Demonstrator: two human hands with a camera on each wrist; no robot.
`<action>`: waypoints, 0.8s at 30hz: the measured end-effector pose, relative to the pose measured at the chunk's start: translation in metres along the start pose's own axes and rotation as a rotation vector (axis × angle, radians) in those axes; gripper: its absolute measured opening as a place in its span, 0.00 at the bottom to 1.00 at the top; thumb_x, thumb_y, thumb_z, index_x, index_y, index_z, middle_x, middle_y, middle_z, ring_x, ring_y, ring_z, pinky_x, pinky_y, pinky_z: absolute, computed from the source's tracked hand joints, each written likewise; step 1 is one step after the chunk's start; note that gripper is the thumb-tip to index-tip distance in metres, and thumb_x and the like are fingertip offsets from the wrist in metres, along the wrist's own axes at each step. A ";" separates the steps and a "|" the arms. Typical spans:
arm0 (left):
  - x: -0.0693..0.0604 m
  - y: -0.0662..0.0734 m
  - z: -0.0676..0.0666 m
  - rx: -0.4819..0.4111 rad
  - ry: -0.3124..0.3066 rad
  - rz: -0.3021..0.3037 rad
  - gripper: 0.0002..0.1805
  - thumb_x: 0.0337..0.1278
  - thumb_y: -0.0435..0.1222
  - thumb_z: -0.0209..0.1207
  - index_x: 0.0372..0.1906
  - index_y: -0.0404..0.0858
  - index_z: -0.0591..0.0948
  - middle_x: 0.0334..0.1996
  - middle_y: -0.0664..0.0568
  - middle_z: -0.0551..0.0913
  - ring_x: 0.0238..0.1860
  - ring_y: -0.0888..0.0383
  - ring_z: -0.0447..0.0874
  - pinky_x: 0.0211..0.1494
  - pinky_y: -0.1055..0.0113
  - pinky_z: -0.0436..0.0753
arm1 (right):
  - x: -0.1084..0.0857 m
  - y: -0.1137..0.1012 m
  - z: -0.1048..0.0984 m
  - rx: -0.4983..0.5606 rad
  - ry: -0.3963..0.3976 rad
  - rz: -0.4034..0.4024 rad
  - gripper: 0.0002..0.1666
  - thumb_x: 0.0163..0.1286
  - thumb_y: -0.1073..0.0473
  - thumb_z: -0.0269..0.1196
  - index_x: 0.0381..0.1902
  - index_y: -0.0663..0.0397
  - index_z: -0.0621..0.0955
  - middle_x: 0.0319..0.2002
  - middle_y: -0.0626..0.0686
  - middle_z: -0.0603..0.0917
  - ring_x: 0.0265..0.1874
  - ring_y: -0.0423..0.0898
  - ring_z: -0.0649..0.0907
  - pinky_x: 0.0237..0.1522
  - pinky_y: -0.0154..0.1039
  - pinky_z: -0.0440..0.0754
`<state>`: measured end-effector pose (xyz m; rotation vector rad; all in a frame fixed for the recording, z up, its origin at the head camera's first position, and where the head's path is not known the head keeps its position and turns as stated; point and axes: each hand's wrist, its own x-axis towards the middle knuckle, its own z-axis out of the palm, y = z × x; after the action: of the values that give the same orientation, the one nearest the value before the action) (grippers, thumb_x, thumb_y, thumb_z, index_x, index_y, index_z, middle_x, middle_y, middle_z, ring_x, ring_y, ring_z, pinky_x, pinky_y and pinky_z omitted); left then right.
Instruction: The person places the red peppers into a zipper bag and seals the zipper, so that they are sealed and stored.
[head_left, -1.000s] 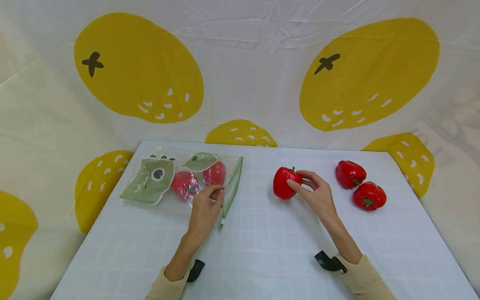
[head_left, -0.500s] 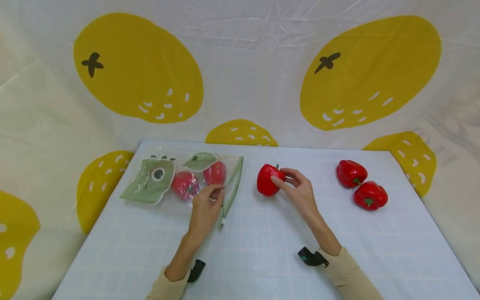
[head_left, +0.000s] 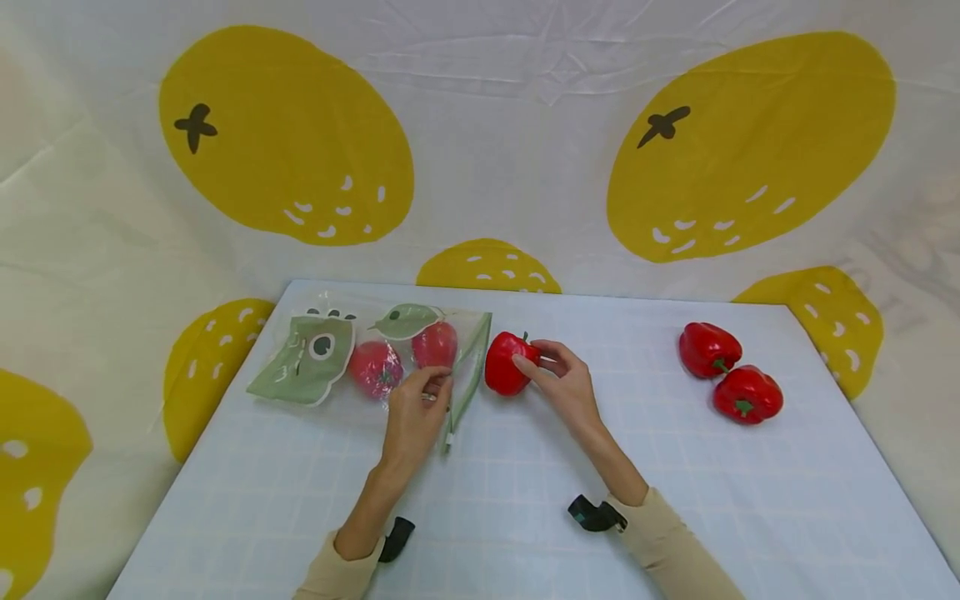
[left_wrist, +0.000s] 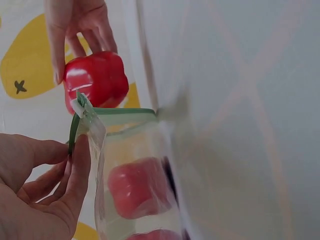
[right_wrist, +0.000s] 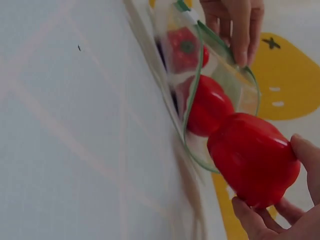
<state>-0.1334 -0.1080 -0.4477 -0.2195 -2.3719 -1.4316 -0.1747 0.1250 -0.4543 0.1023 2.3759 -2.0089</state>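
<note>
A clear zip bag (head_left: pixel 321 367) with green printed patches and a green rim (left_wrist: pixel 125 110) lies at the left, holding two red peppers (head_left: pixel 376 369). My left hand (head_left: pixel 412 417) pinches the bag's rim between thumb and fingers. In the right wrist view the bag's mouth (right_wrist: pixel 188 115) gapes. Another red pepper (head_left: pixel 507 364) is gripped by my right hand (head_left: pixel 564 385), thumb on one side and fingers on the other. That pepper is just right of the bag's mouth in the head view; in the right wrist view it overlaps the rim, and contact is unclear.
Two more red peppers (head_left: pixel 709 350) lie close together at the right of the table (head_left: pixel 645 467). Behind the table hangs a white cloth (head_left: pixel 510 150) with large yellow shapes. Dark devices (head_left: pixel 596 514) are worn at both wrists.
My right hand has carried the gripped pepper leftward, from mid-table to beside the bag's mouth. My left hand keeps its pinch on the rim, nearly unmoved.
</note>
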 end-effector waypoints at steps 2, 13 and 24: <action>0.000 0.000 0.000 -0.001 0.003 0.000 0.08 0.63 0.26 0.66 0.46 0.29 0.86 0.37 0.44 0.87 0.35 0.53 0.86 0.37 0.67 0.88 | 0.002 0.001 0.005 0.016 -0.011 0.006 0.33 0.68 0.51 0.71 0.68 0.55 0.76 0.64 0.55 0.78 0.62 0.54 0.78 0.55 0.46 0.85; 0.000 0.004 -0.003 0.024 0.010 -0.001 0.10 0.63 0.27 0.67 0.48 0.29 0.85 0.39 0.44 0.87 0.37 0.53 0.86 0.40 0.66 0.89 | 0.008 0.009 0.030 0.027 -0.012 -0.018 0.31 0.66 0.44 0.73 0.61 0.50 0.80 0.59 0.52 0.82 0.57 0.52 0.81 0.53 0.44 0.86; 0.001 0.004 -0.006 0.018 0.015 0.007 0.11 0.63 0.27 0.68 0.49 0.31 0.85 0.40 0.45 0.87 0.37 0.53 0.87 0.41 0.63 0.89 | 0.009 0.014 0.047 0.051 -0.058 -0.011 0.29 0.67 0.45 0.72 0.60 0.53 0.81 0.57 0.54 0.83 0.55 0.53 0.82 0.53 0.41 0.86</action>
<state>-0.1317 -0.1112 -0.4420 -0.2110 -2.3686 -1.4032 -0.1839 0.0815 -0.4764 0.0317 2.2963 -2.0484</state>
